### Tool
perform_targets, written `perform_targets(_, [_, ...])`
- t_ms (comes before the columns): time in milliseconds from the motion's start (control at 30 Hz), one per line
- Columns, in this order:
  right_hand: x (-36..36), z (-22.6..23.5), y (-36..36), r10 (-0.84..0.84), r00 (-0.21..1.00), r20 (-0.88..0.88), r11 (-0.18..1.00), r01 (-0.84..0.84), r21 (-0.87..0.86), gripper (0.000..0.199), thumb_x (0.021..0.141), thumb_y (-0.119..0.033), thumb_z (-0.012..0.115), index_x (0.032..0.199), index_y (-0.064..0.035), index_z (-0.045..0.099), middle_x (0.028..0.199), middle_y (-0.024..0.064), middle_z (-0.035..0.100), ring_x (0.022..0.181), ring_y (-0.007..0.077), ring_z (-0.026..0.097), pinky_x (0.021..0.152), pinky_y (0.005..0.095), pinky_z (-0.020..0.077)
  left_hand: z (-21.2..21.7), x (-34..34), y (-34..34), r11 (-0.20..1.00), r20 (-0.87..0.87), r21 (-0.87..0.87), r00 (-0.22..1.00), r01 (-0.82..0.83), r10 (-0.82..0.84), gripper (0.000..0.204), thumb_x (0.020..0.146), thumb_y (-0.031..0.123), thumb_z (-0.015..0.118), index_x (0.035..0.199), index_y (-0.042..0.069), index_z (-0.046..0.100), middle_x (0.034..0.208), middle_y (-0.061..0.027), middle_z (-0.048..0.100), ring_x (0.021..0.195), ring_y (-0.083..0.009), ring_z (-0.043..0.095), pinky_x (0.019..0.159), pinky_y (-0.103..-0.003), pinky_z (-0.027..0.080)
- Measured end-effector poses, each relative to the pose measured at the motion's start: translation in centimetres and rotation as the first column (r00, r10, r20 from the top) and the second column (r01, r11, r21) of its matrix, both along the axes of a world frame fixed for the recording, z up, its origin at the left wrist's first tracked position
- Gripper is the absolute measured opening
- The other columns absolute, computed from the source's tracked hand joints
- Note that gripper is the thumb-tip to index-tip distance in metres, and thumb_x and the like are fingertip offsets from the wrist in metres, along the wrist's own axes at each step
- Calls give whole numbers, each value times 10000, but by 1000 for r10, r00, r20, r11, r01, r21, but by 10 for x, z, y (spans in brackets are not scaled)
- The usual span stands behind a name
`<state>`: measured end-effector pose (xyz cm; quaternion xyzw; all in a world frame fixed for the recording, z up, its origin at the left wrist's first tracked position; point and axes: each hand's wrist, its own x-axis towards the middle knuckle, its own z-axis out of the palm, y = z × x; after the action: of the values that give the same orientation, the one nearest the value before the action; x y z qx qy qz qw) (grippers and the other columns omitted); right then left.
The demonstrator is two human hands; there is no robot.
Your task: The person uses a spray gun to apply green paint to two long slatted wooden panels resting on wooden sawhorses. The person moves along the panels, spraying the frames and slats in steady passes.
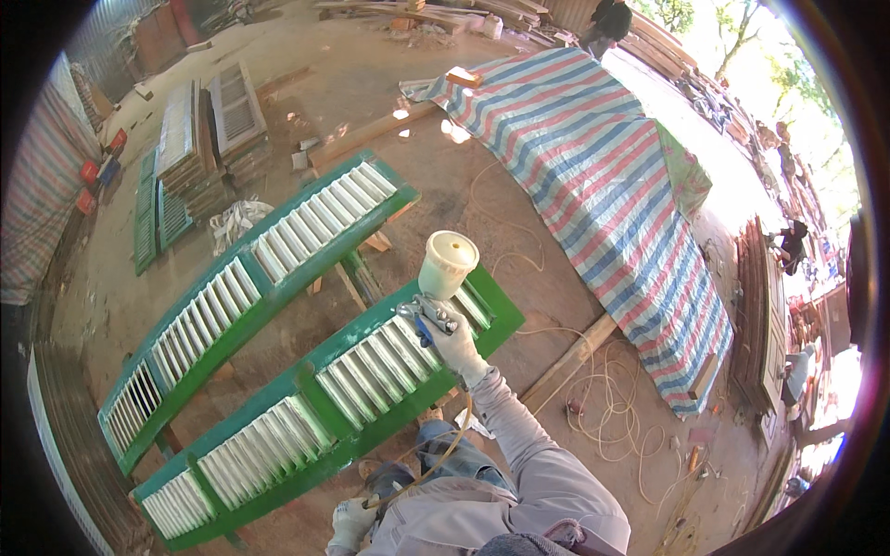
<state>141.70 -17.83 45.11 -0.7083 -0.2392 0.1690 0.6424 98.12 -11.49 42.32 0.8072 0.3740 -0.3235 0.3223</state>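
Note:
My right hand, in a white glove, grips a metal spray gun with a pale plastic cup on top. It hovers over the right end of the nearer louvred shutter, which has a green frame and whitish slats partly tinted green. My gloved left hand is low by my body, closed round the yellowish air hose that runs up toward the gun. A second louvred shutter, also green-framed with white slats, lies beyond the first, roughly parallel. Both rest on wooden supports.
A striped tarp covers a long pile at the right. Coiled hose lies on the ground near a wooden beam. More shutters are stacked at the far left. A person is at the back.

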Motion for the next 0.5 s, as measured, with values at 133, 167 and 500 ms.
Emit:
perform_targets(133, [24,-16,-3,-192,980,-59,979,196,63,258,943,-46,669,1197,-5,693,1115,86,736,1028,142,663,926,310,509,12,18,-5,995,164,89,984,48,-62,470,937,521,537,941,108,761,921,-201,716,895,-408,688,820,-506,531])
perform_targets(167, [36,-20,-7,-222,968,-113,973,227,32,238,945,-48,669,1177,0,695,1105,77,735,1014,143,667,913,308,513,16,22,-6,999,144,44,989,10,-17,464,943,515,535,938,109,760,921,-196,717,896,-409,687,819,-506,531])
perform_targets(500, [80,-33,-22,-384,923,0,920,383,-78,351,948,-53,664,1295,-6,647,1104,89,742,1001,116,671,882,284,514,34,79,-7,996,-1,-87,1000,-28,28,538,949,570,506,999,99,760,1011,-199,719,976,-402,680,857,-491,525])
